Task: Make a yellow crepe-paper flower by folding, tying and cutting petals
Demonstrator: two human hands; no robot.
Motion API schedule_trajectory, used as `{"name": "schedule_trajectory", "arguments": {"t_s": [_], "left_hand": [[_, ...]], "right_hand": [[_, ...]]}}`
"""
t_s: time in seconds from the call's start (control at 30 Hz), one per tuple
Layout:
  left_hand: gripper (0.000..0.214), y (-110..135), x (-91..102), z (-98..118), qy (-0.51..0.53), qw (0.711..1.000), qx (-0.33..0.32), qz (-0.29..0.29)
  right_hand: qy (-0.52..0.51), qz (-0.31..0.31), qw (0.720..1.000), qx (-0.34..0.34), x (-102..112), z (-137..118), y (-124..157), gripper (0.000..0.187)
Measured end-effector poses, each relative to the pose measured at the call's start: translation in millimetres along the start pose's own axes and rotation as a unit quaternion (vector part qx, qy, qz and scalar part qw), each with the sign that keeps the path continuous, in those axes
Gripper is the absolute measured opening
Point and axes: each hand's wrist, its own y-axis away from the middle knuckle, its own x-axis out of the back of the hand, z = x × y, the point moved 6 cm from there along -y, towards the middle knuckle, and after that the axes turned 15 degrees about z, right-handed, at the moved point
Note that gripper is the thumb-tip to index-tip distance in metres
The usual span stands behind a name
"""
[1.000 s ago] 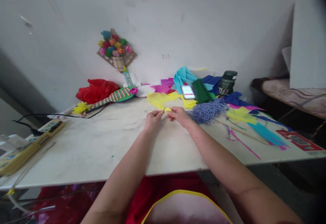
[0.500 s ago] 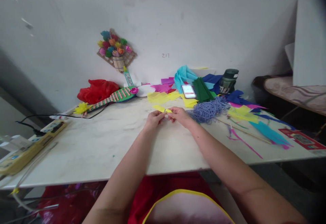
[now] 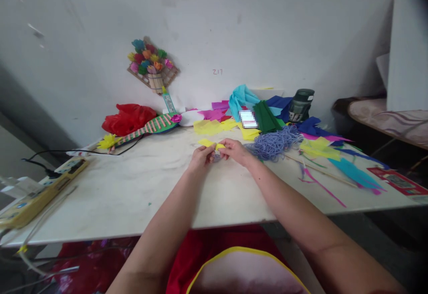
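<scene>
My left hand (image 3: 201, 157) and my right hand (image 3: 235, 151) meet over the middle of the table, both pinching a small strip of yellow crepe paper (image 3: 206, 142). One end of the paper sticks out past the left fingertips, and a short piece shows at the right thumb. Close to my right hand lies a loose tangle of purple-blue yarn (image 3: 276, 144), with thin strands running toward my fingers. Whether a strand is in my fingers is too small to tell. Behind the hands, flat yellow sheets (image 3: 210, 127) rest on the table.
At the back are a phone (image 3: 248, 119), folded green paper (image 3: 266, 118) and a dark bottle (image 3: 301, 105). Leftward lie a striped lute-shaped craft (image 3: 157, 125), a red plastic bag (image 3: 129, 119) and a power strip (image 3: 40, 198). A thin stick (image 3: 323, 169) and paper scraps lie to the right.
Both hands stay in nearly the same place, with the fingers slightly shifted on the yellow paper. The left and right fingertips are a little farther apart.
</scene>
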Motion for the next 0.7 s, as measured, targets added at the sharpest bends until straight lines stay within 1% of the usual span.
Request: {"name": "schedule_trajectory", "arguments": {"t_s": [0.17, 0.27, 0.33, 0.4, 0.47, 0.53, 0.63, 0.7], "left_hand": [[0.029, 2.3, -2.1, 5.1, -0.035, 0.999, -0.030, -0.018], [0.029, 2.9, -3.2, 5.6, -0.045, 0.998, -0.039, -0.026], [0.029, 2.7, -3.5, 4.0, -0.037, 0.999, -0.027, -0.025], [0.031, 2.7, -4.0, 1.4, -0.022, 0.999, -0.002, -0.025], [0.033, 3.4, -5.4, -1.1, -0.011, 0.999, 0.026, -0.034], [0.036, 3.8, -6.8, -2.6, -0.024, 0.998, 0.043, -0.040], [0.042, 2.5, -9.2, -1.8, -0.076, 0.996, 0.039, -0.030], [0.043, 1.1, -15.0, 0.5, -0.104, 0.993, 0.031, -0.035]], "right_hand": [[0.001, -0.023, 0.999, -0.030, -1.2, -1.0, 6.4, 0.025], [0.013, -0.005, 0.999, -0.050, -1.8, -2.0, 8.2, 0.027], [0.032, 0.027, 0.998, -0.042, -0.5, -4.7, 7.6, 0.029], [0.052, 0.052, 0.997, -0.021, 0.5, -8.0, 6.6, 0.029], [0.069, 0.063, 0.996, -0.005, 1.2, -9.2, 5.5, 0.028], [0.079, 0.066, 0.995, 0.001, 3.2, -8.1, 3.7, 0.026], [0.084, 0.065, 0.994, 0.002, 9.6, -5.8, -1.4, 0.025], [0.094, 0.068, 0.993, 0.002, 16.0, -6.5, -5.6, 0.024]]}}
